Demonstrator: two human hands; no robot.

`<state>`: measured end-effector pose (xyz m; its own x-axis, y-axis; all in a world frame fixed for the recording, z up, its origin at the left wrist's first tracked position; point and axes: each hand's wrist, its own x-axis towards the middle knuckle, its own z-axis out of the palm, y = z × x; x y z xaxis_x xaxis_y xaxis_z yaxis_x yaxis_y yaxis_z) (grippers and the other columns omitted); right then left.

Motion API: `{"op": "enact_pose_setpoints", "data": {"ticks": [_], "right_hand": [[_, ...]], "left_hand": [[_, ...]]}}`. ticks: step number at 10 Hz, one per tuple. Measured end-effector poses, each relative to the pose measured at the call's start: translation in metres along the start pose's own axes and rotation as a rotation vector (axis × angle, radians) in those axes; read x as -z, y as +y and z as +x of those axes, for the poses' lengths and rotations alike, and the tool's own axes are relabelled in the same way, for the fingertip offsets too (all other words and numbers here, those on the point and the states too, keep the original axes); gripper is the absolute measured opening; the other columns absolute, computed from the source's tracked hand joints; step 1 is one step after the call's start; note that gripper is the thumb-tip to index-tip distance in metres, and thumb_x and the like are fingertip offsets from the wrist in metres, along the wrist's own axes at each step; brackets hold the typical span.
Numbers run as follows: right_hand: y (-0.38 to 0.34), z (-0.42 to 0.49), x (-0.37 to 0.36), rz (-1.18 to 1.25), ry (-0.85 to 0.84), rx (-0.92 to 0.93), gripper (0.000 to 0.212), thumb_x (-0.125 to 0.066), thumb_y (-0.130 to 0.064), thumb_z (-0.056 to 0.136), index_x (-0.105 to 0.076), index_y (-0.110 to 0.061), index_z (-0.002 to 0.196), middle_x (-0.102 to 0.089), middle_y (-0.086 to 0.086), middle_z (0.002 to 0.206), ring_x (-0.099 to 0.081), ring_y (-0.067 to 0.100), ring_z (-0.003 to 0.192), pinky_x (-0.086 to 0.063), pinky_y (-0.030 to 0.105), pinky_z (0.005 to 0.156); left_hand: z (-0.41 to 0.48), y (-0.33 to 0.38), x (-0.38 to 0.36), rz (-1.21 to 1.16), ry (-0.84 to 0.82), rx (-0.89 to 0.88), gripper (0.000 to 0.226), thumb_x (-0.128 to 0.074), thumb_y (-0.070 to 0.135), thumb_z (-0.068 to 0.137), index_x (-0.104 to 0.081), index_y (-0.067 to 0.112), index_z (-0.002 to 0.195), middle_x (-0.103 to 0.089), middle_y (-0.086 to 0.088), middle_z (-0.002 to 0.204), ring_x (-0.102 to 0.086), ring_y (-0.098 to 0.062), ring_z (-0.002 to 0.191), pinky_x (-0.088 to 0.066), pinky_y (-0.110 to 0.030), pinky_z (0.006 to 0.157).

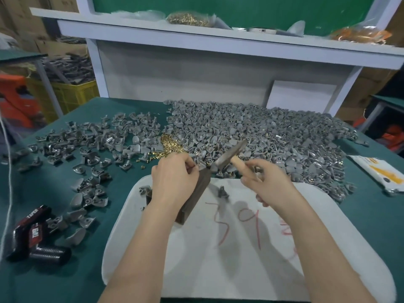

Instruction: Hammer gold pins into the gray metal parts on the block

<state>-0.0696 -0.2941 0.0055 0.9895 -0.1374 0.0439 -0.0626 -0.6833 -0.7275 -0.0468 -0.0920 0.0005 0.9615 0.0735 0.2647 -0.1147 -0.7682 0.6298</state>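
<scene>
A dark wooden block point(195, 197) stands on a white board point(240, 248) in front of me. My left hand point(172, 178) lies over the block's far end and pinches a small gray metal part point(202, 166) at its top. My right hand point(266, 182) grips the wooden handle of a hammer point(231, 153), whose blurred metal head hangs tilted just above and right of that part. A heap of gold pins point(171, 147) lies beyond my left hand. One gray part point(223, 192) stands loose on the board beside the block.
A big pile of gray metal parts point(262, 138) covers the green table behind the board, with scattered parts point(87, 149) to the left. Black packets point(32, 235) lie at the left front, a white packet point(380, 173) at the right. A white shelf point(196, 33) stands behind.
</scene>
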Motion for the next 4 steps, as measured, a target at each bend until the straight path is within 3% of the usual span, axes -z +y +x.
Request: {"op": "enact_pose_setpoints", "data": {"ticks": [1, 2, 3, 4], "right_hand": [[0.009, 0.0, -0.003, 0.0, -0.09, -0.066, 0.028, -0.066, -0.021, 0.085, -0.061, -0.029, 0.112, -0.065, -0.003, 0.081, -0.061, 0.016, 0.056, -0.054, 0.035, 0.057], [0.012, 0.002, -0.003, -0.167, -0.063, -0.004, 0.025, -0.065, -0.03, 0.083, -0.065, -0.031, 0.108, -0.069, -0.004, 0.094, -0.065, 0.02, 0.086, -0.053, 0.037, 0.08], [0.017, 0.005, 0.0, -0.211, -0.017, 0.032, 0.026, -0.062, -0.037, 0.085, -0.065, -0.03, 0.11, -0.068, -0.003, 0.095, -0.062, 0.019, 0.089, -0.049, 0.029, 0.078], [0.022, 0.005, -0.002, -0.144, 0.034, 0.035, 0.027, -0.06, -0.033, 0.088, -0.064, -0.025, 0.113, -0.067, -0.001, 0.088, -0.061, 0.018, 0.081, -0.046, 0.028, 0.072]], "left_hand": [[0.003, 0.018, 0.001, -0.102, -0.057, -0.018, 0.011, -0.06, 0.024, 0.087, -0.055, 0.029, 0.077, -0.06, 0.014, 0.079, -0.059, -0.014, 0.081, -0.051, -0.036, 0.08], [0.017, 0.047, -0.007, -0.171, -0.128, -0.027, 0.01, -0.06, 0.025, 0.088, -0.055, 0.027, 0.08, -0.061, 0.012, 0.081, -0.057, -0.008, 0.078, -0.05, -0.03, 0.077], [0.054, 0.093, -0.018, -0.4, -0.074, 0.021, 0.012, -0.058, 0.015, 0.091, -0.056, 0.022, 0.1, -0.062, 0.007, 0.099, -0.058, -0.007, 0.086, -0.051, -0.028, 0.082], [0.081, 0.131, -0.034, -0.538, -0.2, 0.034, 0.055, -0.054, 0.01, 0.092, -0.034, 0.016, 0.143, -0.042, -0.004, 0.144, -0.059, -0.016, 0.104, -0.048, -0.021, 0.081]]}}
